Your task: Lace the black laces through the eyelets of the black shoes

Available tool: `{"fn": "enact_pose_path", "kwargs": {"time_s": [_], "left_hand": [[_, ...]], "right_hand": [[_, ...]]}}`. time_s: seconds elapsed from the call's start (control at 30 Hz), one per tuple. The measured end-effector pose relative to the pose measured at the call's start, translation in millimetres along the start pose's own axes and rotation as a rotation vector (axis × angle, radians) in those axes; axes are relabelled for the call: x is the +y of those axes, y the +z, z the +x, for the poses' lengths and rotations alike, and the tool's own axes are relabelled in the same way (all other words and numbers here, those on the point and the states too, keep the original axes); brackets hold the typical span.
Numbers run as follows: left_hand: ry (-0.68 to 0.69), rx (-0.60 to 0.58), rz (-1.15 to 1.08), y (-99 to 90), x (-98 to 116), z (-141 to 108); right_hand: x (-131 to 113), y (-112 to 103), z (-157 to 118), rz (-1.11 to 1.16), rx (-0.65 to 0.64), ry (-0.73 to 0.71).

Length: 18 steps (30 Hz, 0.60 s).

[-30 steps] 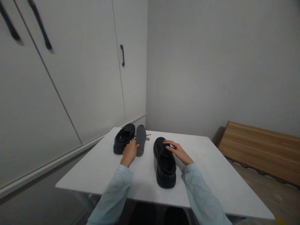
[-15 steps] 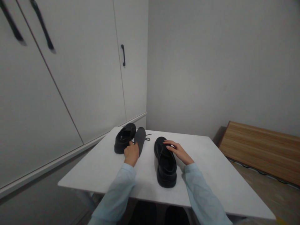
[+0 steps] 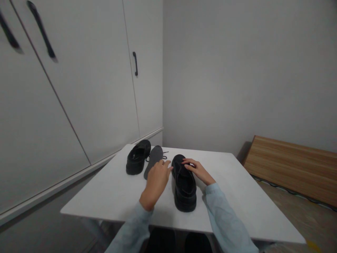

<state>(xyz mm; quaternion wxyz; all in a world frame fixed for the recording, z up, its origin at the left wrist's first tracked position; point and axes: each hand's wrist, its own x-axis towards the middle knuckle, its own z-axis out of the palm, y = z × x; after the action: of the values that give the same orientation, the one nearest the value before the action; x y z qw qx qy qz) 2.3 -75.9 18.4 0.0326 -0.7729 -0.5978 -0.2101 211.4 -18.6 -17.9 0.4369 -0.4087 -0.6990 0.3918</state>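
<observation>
A black shoe (image 3: 185,196) stands on the white table with its heel toward me. Over its front opening rests my right hand (image 3: 196,168), fingers apart and touching the upper. My left hand (image 3: 158,179) is just left of this shoe, empty, thumb and fingers spread toward it. Beyond that hand a dark grey insole (image 3: 156,154) lies on the table, its near part partly covered by the hand. A second black shoe (image 3: 135,163) sits farther left. A thin black shoelace (image 3: 165,157) shows beside the insole.
The white table (image 3: 105,195) carries all of these. White cabinets (image 3: 105,70) with black handles stand along the left, and a grey wall (image 3: 223,70) closes off the back. A wooden board (image 3: 286,168) leans low at the right.
My left hand has let go of the insole, leaving it on the table, and moved right toward the nearer shoe, its fingers opening. The right hand stays on that shoe.
</observation>
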Motion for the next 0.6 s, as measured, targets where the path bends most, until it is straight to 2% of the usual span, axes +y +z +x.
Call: {"fn": "enact_pose_path", "kwargs": {"time_s": [0.13,0.27,0.37,0.47,0.6], "left_hand": [[0.141,-0.012,-0.103,-15.4,41,-29],[0.226,0.000,-0.134,-1.7,64,-50],[0.242,-0.049,-0.109,20.7,70,-56],[0.203,-0.067,-0.069,37.2,70,-57],[0.192,-0.118,-0.066,38.4,69,-55]], "right_hand": [[2,0,1,0.001,0.004,-0.026],[1,-1,0,-0.010,0.005,-0.021],[-2,-2,-1,-0.002,0.012,-0.027],[-3,-2,-1,0.005,0.053,-0.037],[7,-3,4,0.001,0.159,-0.044]]}}
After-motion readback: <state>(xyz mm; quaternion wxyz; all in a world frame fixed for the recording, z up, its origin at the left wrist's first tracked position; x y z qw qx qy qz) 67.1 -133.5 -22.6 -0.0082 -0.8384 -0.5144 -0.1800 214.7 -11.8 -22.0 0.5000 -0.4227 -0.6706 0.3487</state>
